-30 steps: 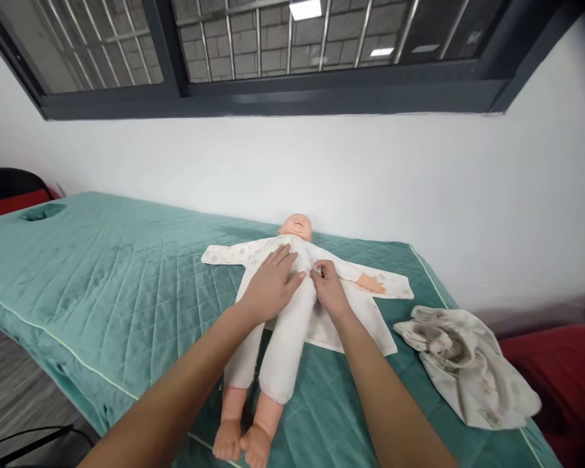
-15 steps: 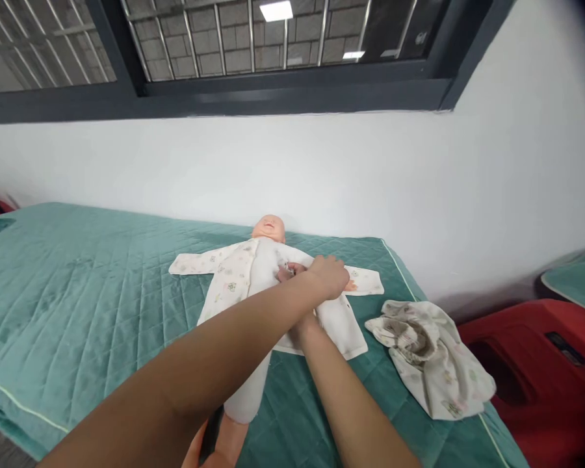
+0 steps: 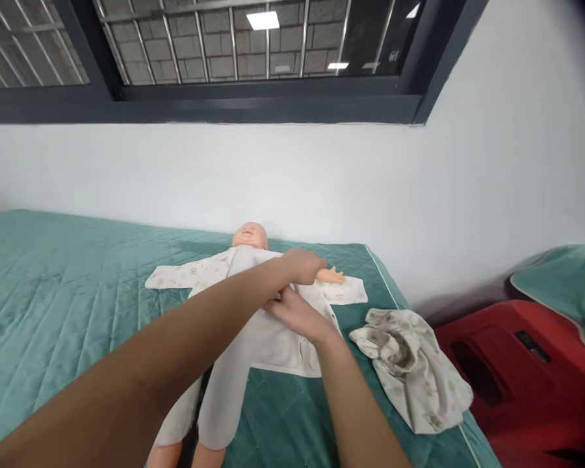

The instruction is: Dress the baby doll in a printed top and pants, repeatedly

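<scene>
A baby doll (image 3: 227, 403) in white leggings lies on its back on the green quilted bed, head toward the wall. A white printed baby jacket (image 3: 283, 348) is spread open around its body, both sleeves stretched out sideways. My left hand (image 3: 305, 265) reaches across and is closed around the doll's arm, whose small hand (image 3: 330, 275) sticks out past my fingers above the right sleeve (image 3: 348, 290). Just below, my right hand (image 3: 299, 313) is closed at the jacket's shoulder area, its fingertips partly hidden behind my left wrist.
A crumpled printed baby garment (image 3: 416, 374) lies near the bed's right edge. Beyond that edge stands a red plastic piece (image 3: 511, 370) with green cloth (image 3: 565, 286) on top. The white wall (image 3: 322, 182) and a barred window (image 3: 253, 101) rise behind the bed (image 3: 78, 299).
My view has shifted, so the scene sits farther left. The doll's hand now shows beyond my left hand, and my right hand has come into fuller sight below it.
</scene>
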Available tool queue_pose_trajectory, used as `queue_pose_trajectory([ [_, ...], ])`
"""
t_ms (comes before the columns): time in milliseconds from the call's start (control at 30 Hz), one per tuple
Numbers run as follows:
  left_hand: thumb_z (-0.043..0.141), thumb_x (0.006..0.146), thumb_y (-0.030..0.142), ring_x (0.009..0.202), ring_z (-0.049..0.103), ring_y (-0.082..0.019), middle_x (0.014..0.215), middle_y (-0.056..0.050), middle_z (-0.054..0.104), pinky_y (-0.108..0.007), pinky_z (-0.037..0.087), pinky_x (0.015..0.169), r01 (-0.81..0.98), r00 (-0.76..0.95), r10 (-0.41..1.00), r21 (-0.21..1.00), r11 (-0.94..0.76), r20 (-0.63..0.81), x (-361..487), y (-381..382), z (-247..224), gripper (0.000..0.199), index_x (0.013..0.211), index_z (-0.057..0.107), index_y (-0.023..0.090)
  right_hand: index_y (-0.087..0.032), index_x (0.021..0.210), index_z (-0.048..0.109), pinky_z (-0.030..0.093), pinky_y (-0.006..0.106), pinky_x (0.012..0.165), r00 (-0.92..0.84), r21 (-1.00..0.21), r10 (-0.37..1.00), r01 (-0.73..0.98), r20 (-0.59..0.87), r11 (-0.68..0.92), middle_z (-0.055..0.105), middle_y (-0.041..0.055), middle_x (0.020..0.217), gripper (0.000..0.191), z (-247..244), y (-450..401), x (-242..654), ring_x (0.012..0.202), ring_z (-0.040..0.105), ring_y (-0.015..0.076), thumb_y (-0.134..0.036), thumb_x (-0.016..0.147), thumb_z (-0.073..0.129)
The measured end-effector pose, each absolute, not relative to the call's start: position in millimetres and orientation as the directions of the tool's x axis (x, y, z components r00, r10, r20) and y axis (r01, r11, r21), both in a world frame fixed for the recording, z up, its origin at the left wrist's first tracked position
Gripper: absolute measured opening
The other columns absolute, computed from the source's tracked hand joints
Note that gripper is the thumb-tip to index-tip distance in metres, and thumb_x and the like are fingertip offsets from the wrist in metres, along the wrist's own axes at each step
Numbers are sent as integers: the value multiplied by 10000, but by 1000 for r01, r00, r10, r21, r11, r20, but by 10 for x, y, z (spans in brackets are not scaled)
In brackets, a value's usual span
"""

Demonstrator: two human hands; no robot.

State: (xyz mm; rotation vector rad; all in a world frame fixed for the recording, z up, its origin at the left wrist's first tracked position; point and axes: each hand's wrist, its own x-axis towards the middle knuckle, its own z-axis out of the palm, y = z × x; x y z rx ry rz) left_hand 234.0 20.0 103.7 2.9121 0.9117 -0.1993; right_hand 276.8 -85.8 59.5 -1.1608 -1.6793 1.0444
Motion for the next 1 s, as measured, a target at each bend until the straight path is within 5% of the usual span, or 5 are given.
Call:
queue_pose_trajectory([
  [167, 506, 835, 159, 835, 670, -209, 971, -44, 712, -301, 477, 785, 601, 797, 593, 55, -797, -114, 2243, 255, 1054, 316, 1131, 611, 198, -297, 1193, 667, 474, 447, 1001, -352, -945, 936, 304, 5, 119, 669, 34, 1247, 389, 749, -996, 3229, 1183, 598, 282, -481, 851, 642],
  [333, 552, 805, 216, 931, 660, -218, 1069, -32, 709, -292, 462, 744, 602, 794, 608, 133, -788, 7, 2143, 323, 1018, 320, 1123, 572, 250, -217, 836, 652, 456, 462, 867, 343, -704, 938, 677, 42, -216, 692, 134, 1024, 238, 411, -779, 3422, 1011, 633, 331, -448, 783, 669],
  [433, 551, 798, 207, 907, 656, -219, 1050, -32, 710, -292, 444, 710, 575, 816, 577, 132, -808, -23, 2106, 307, 963, 294, 1088, 581, 247, -235, 674, 564, 423, 433, 767, 472, -590, 879, 729, 65, -348, 659, 121, 839, 269, 252, -685, 3401, 910, 628, 337, -443, 683, 734],
  [567, 529, 813, 204, 865, 651, -216, 1004, -41, 704, -292, 431, 716, 554, 832, 555, 96, -827, -12, 2073, 240, 874, 276, 1080, 597, 220, -247, 535, 465, 349, 342, 639, 512, -777, 857, 564, 64, -279, 523, 33, 576, 269, 203, -652, 3523, 703, 557, 244, -368, 638, 682],
  [1000, 629, 795, 337, 843, 661, -238, 952, -62, 724, -382, 429, 842, 505, 853, 509, -65, -861, -118, 2113, 98, 715, 230, 1002, 614, 237, -272, 680, 378, 498, 364, 558, 641, -992, 761, 123, 101, 27, 469, -24, 556, 280, 139, -632, 3844, 572, 534, 199, -507, 704, 529],
])
